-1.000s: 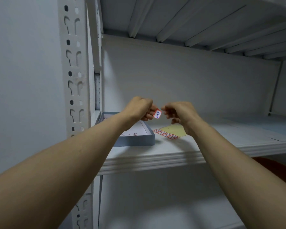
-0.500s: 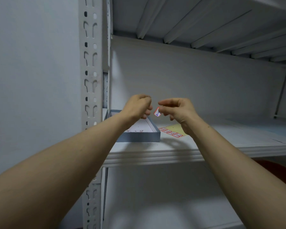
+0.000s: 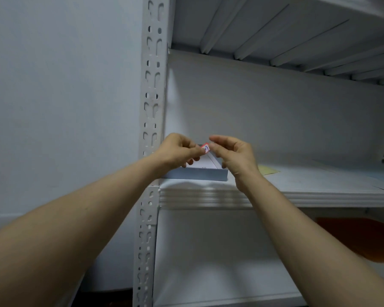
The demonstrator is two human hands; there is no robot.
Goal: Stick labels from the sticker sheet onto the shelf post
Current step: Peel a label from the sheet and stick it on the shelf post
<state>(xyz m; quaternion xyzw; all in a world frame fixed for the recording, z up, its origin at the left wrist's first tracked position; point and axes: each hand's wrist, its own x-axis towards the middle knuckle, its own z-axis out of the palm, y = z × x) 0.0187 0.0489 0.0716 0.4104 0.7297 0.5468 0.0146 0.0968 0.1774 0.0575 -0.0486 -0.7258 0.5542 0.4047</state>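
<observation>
A small white label (image 3: 205, 148) with a red border and blue writing is pinched between the fingertips of my left hand (image 3: 179, 151) and my right hand (image 3: 233, 155), held in the air just right of the white perforated shelf post (image 3: 152, 85). The yellow sticker sheet (image 3: 268, 169) lies flat on the shelf behind my right wrist, mostly hidden by that hand. Both hands hover above a shallow grey-blue box.
The shallow grey-blue box (image 3: 200, 173) sits on the white shelf board (image 3: 297, 191) against the post. Another shelf (image 3: 275, 29) hangs overhead. An orange object (image 3: 359, 238) shows on the lower level at right. A plain wall (image 3: 53, 107) is left of the post.
The view has swung left, so the post now stands nearer the middle. My hands, still holding the label between them, have shifted toward the post and over the box.
</observation>
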